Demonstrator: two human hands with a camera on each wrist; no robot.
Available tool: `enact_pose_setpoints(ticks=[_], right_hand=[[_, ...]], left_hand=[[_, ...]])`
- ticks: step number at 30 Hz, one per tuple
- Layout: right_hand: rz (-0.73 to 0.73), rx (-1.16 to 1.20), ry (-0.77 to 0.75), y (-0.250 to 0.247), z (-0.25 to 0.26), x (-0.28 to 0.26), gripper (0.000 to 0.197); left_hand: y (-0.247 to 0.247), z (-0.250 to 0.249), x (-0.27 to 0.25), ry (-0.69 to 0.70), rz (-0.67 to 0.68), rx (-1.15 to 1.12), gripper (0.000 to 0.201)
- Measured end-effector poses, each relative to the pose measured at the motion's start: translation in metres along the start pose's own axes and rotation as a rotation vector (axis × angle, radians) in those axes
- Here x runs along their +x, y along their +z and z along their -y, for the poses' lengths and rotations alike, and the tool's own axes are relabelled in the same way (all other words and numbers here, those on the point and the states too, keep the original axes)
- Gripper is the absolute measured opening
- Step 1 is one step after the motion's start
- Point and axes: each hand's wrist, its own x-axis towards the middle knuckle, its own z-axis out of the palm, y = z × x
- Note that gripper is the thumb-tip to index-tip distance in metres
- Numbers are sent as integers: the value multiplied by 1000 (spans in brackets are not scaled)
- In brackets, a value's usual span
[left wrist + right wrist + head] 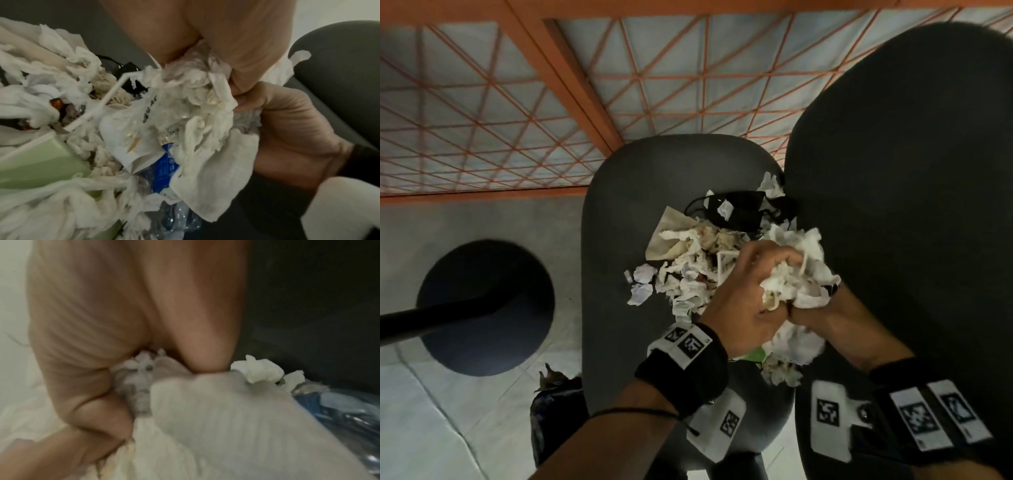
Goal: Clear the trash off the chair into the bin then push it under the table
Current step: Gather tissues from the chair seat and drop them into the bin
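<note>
A pile of trash [688, 274] lies on the dark grey chair seat [616, 240]: crumpled white tissues, a brown napkin [667, 236], a black face mask [743, 209] and a white straw [102, 104]. My left hand [763, 274] and right hand [815, 308] meet at the pile's right side, and both grip one wad of white tissue [801, 277]. The left wrist view shows my left hand [205, 53] and right hand [287, 121] curled round the tissue wad [195, 113]. Under it lie a green box [41, 159] and a crushed blue-labelled bottle [164, 162]. No bin is clearly in view.
The tall dark chair back [911, 205] rises right beside my hands. A round black table base [486, 308] with its pole stands on the floor to the left. An orange lattice panel [517, 102] crosses the top. A dark object [554, 404] sits by the seat's near left edge.
</note>
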Motion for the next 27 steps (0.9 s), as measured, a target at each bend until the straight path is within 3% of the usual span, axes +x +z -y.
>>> enact_pose_setpoints(ticks=[5, 9, 12, 14, 16, 18, 21, 23, 27], right_hand=[[-95, 6, -21, 18, -6, -4, 63], [-136, -68, 28, 20, -13, 2, 46], [-207, -80, 100, 21, -16, 11, 35], [-273, -106, 171, 26, -21, 16, 56], [-313, -99, 225, 25, -34, 19, 57], [-373, -59, 261, 23, -44, 16, 30], [-318, 40, 284, 20, -52, 7, 39], [-289, 122, 274, 18, -48, 2, 23], [-252, 308, 273, 10, -43, 2, 35]], left_hand=[[-4, 19, -11, -67, -58, 127, 87], [-2, 37, -16, -268, 20, 61, 113], [1, 46, -17, -457, 105, -64, 99], [3, 44, -18, -560, 140, -241, 69], [8, 43, -17, -547, 85, -305, 53], [12, 40, -18, -519, 24, -340, 52], [15, 34, -17, -484, -35, -366, 56], [15, 25, -17, -408, -58, -382, 55], [17, 11, -14, -346, -46, -428, 56]])
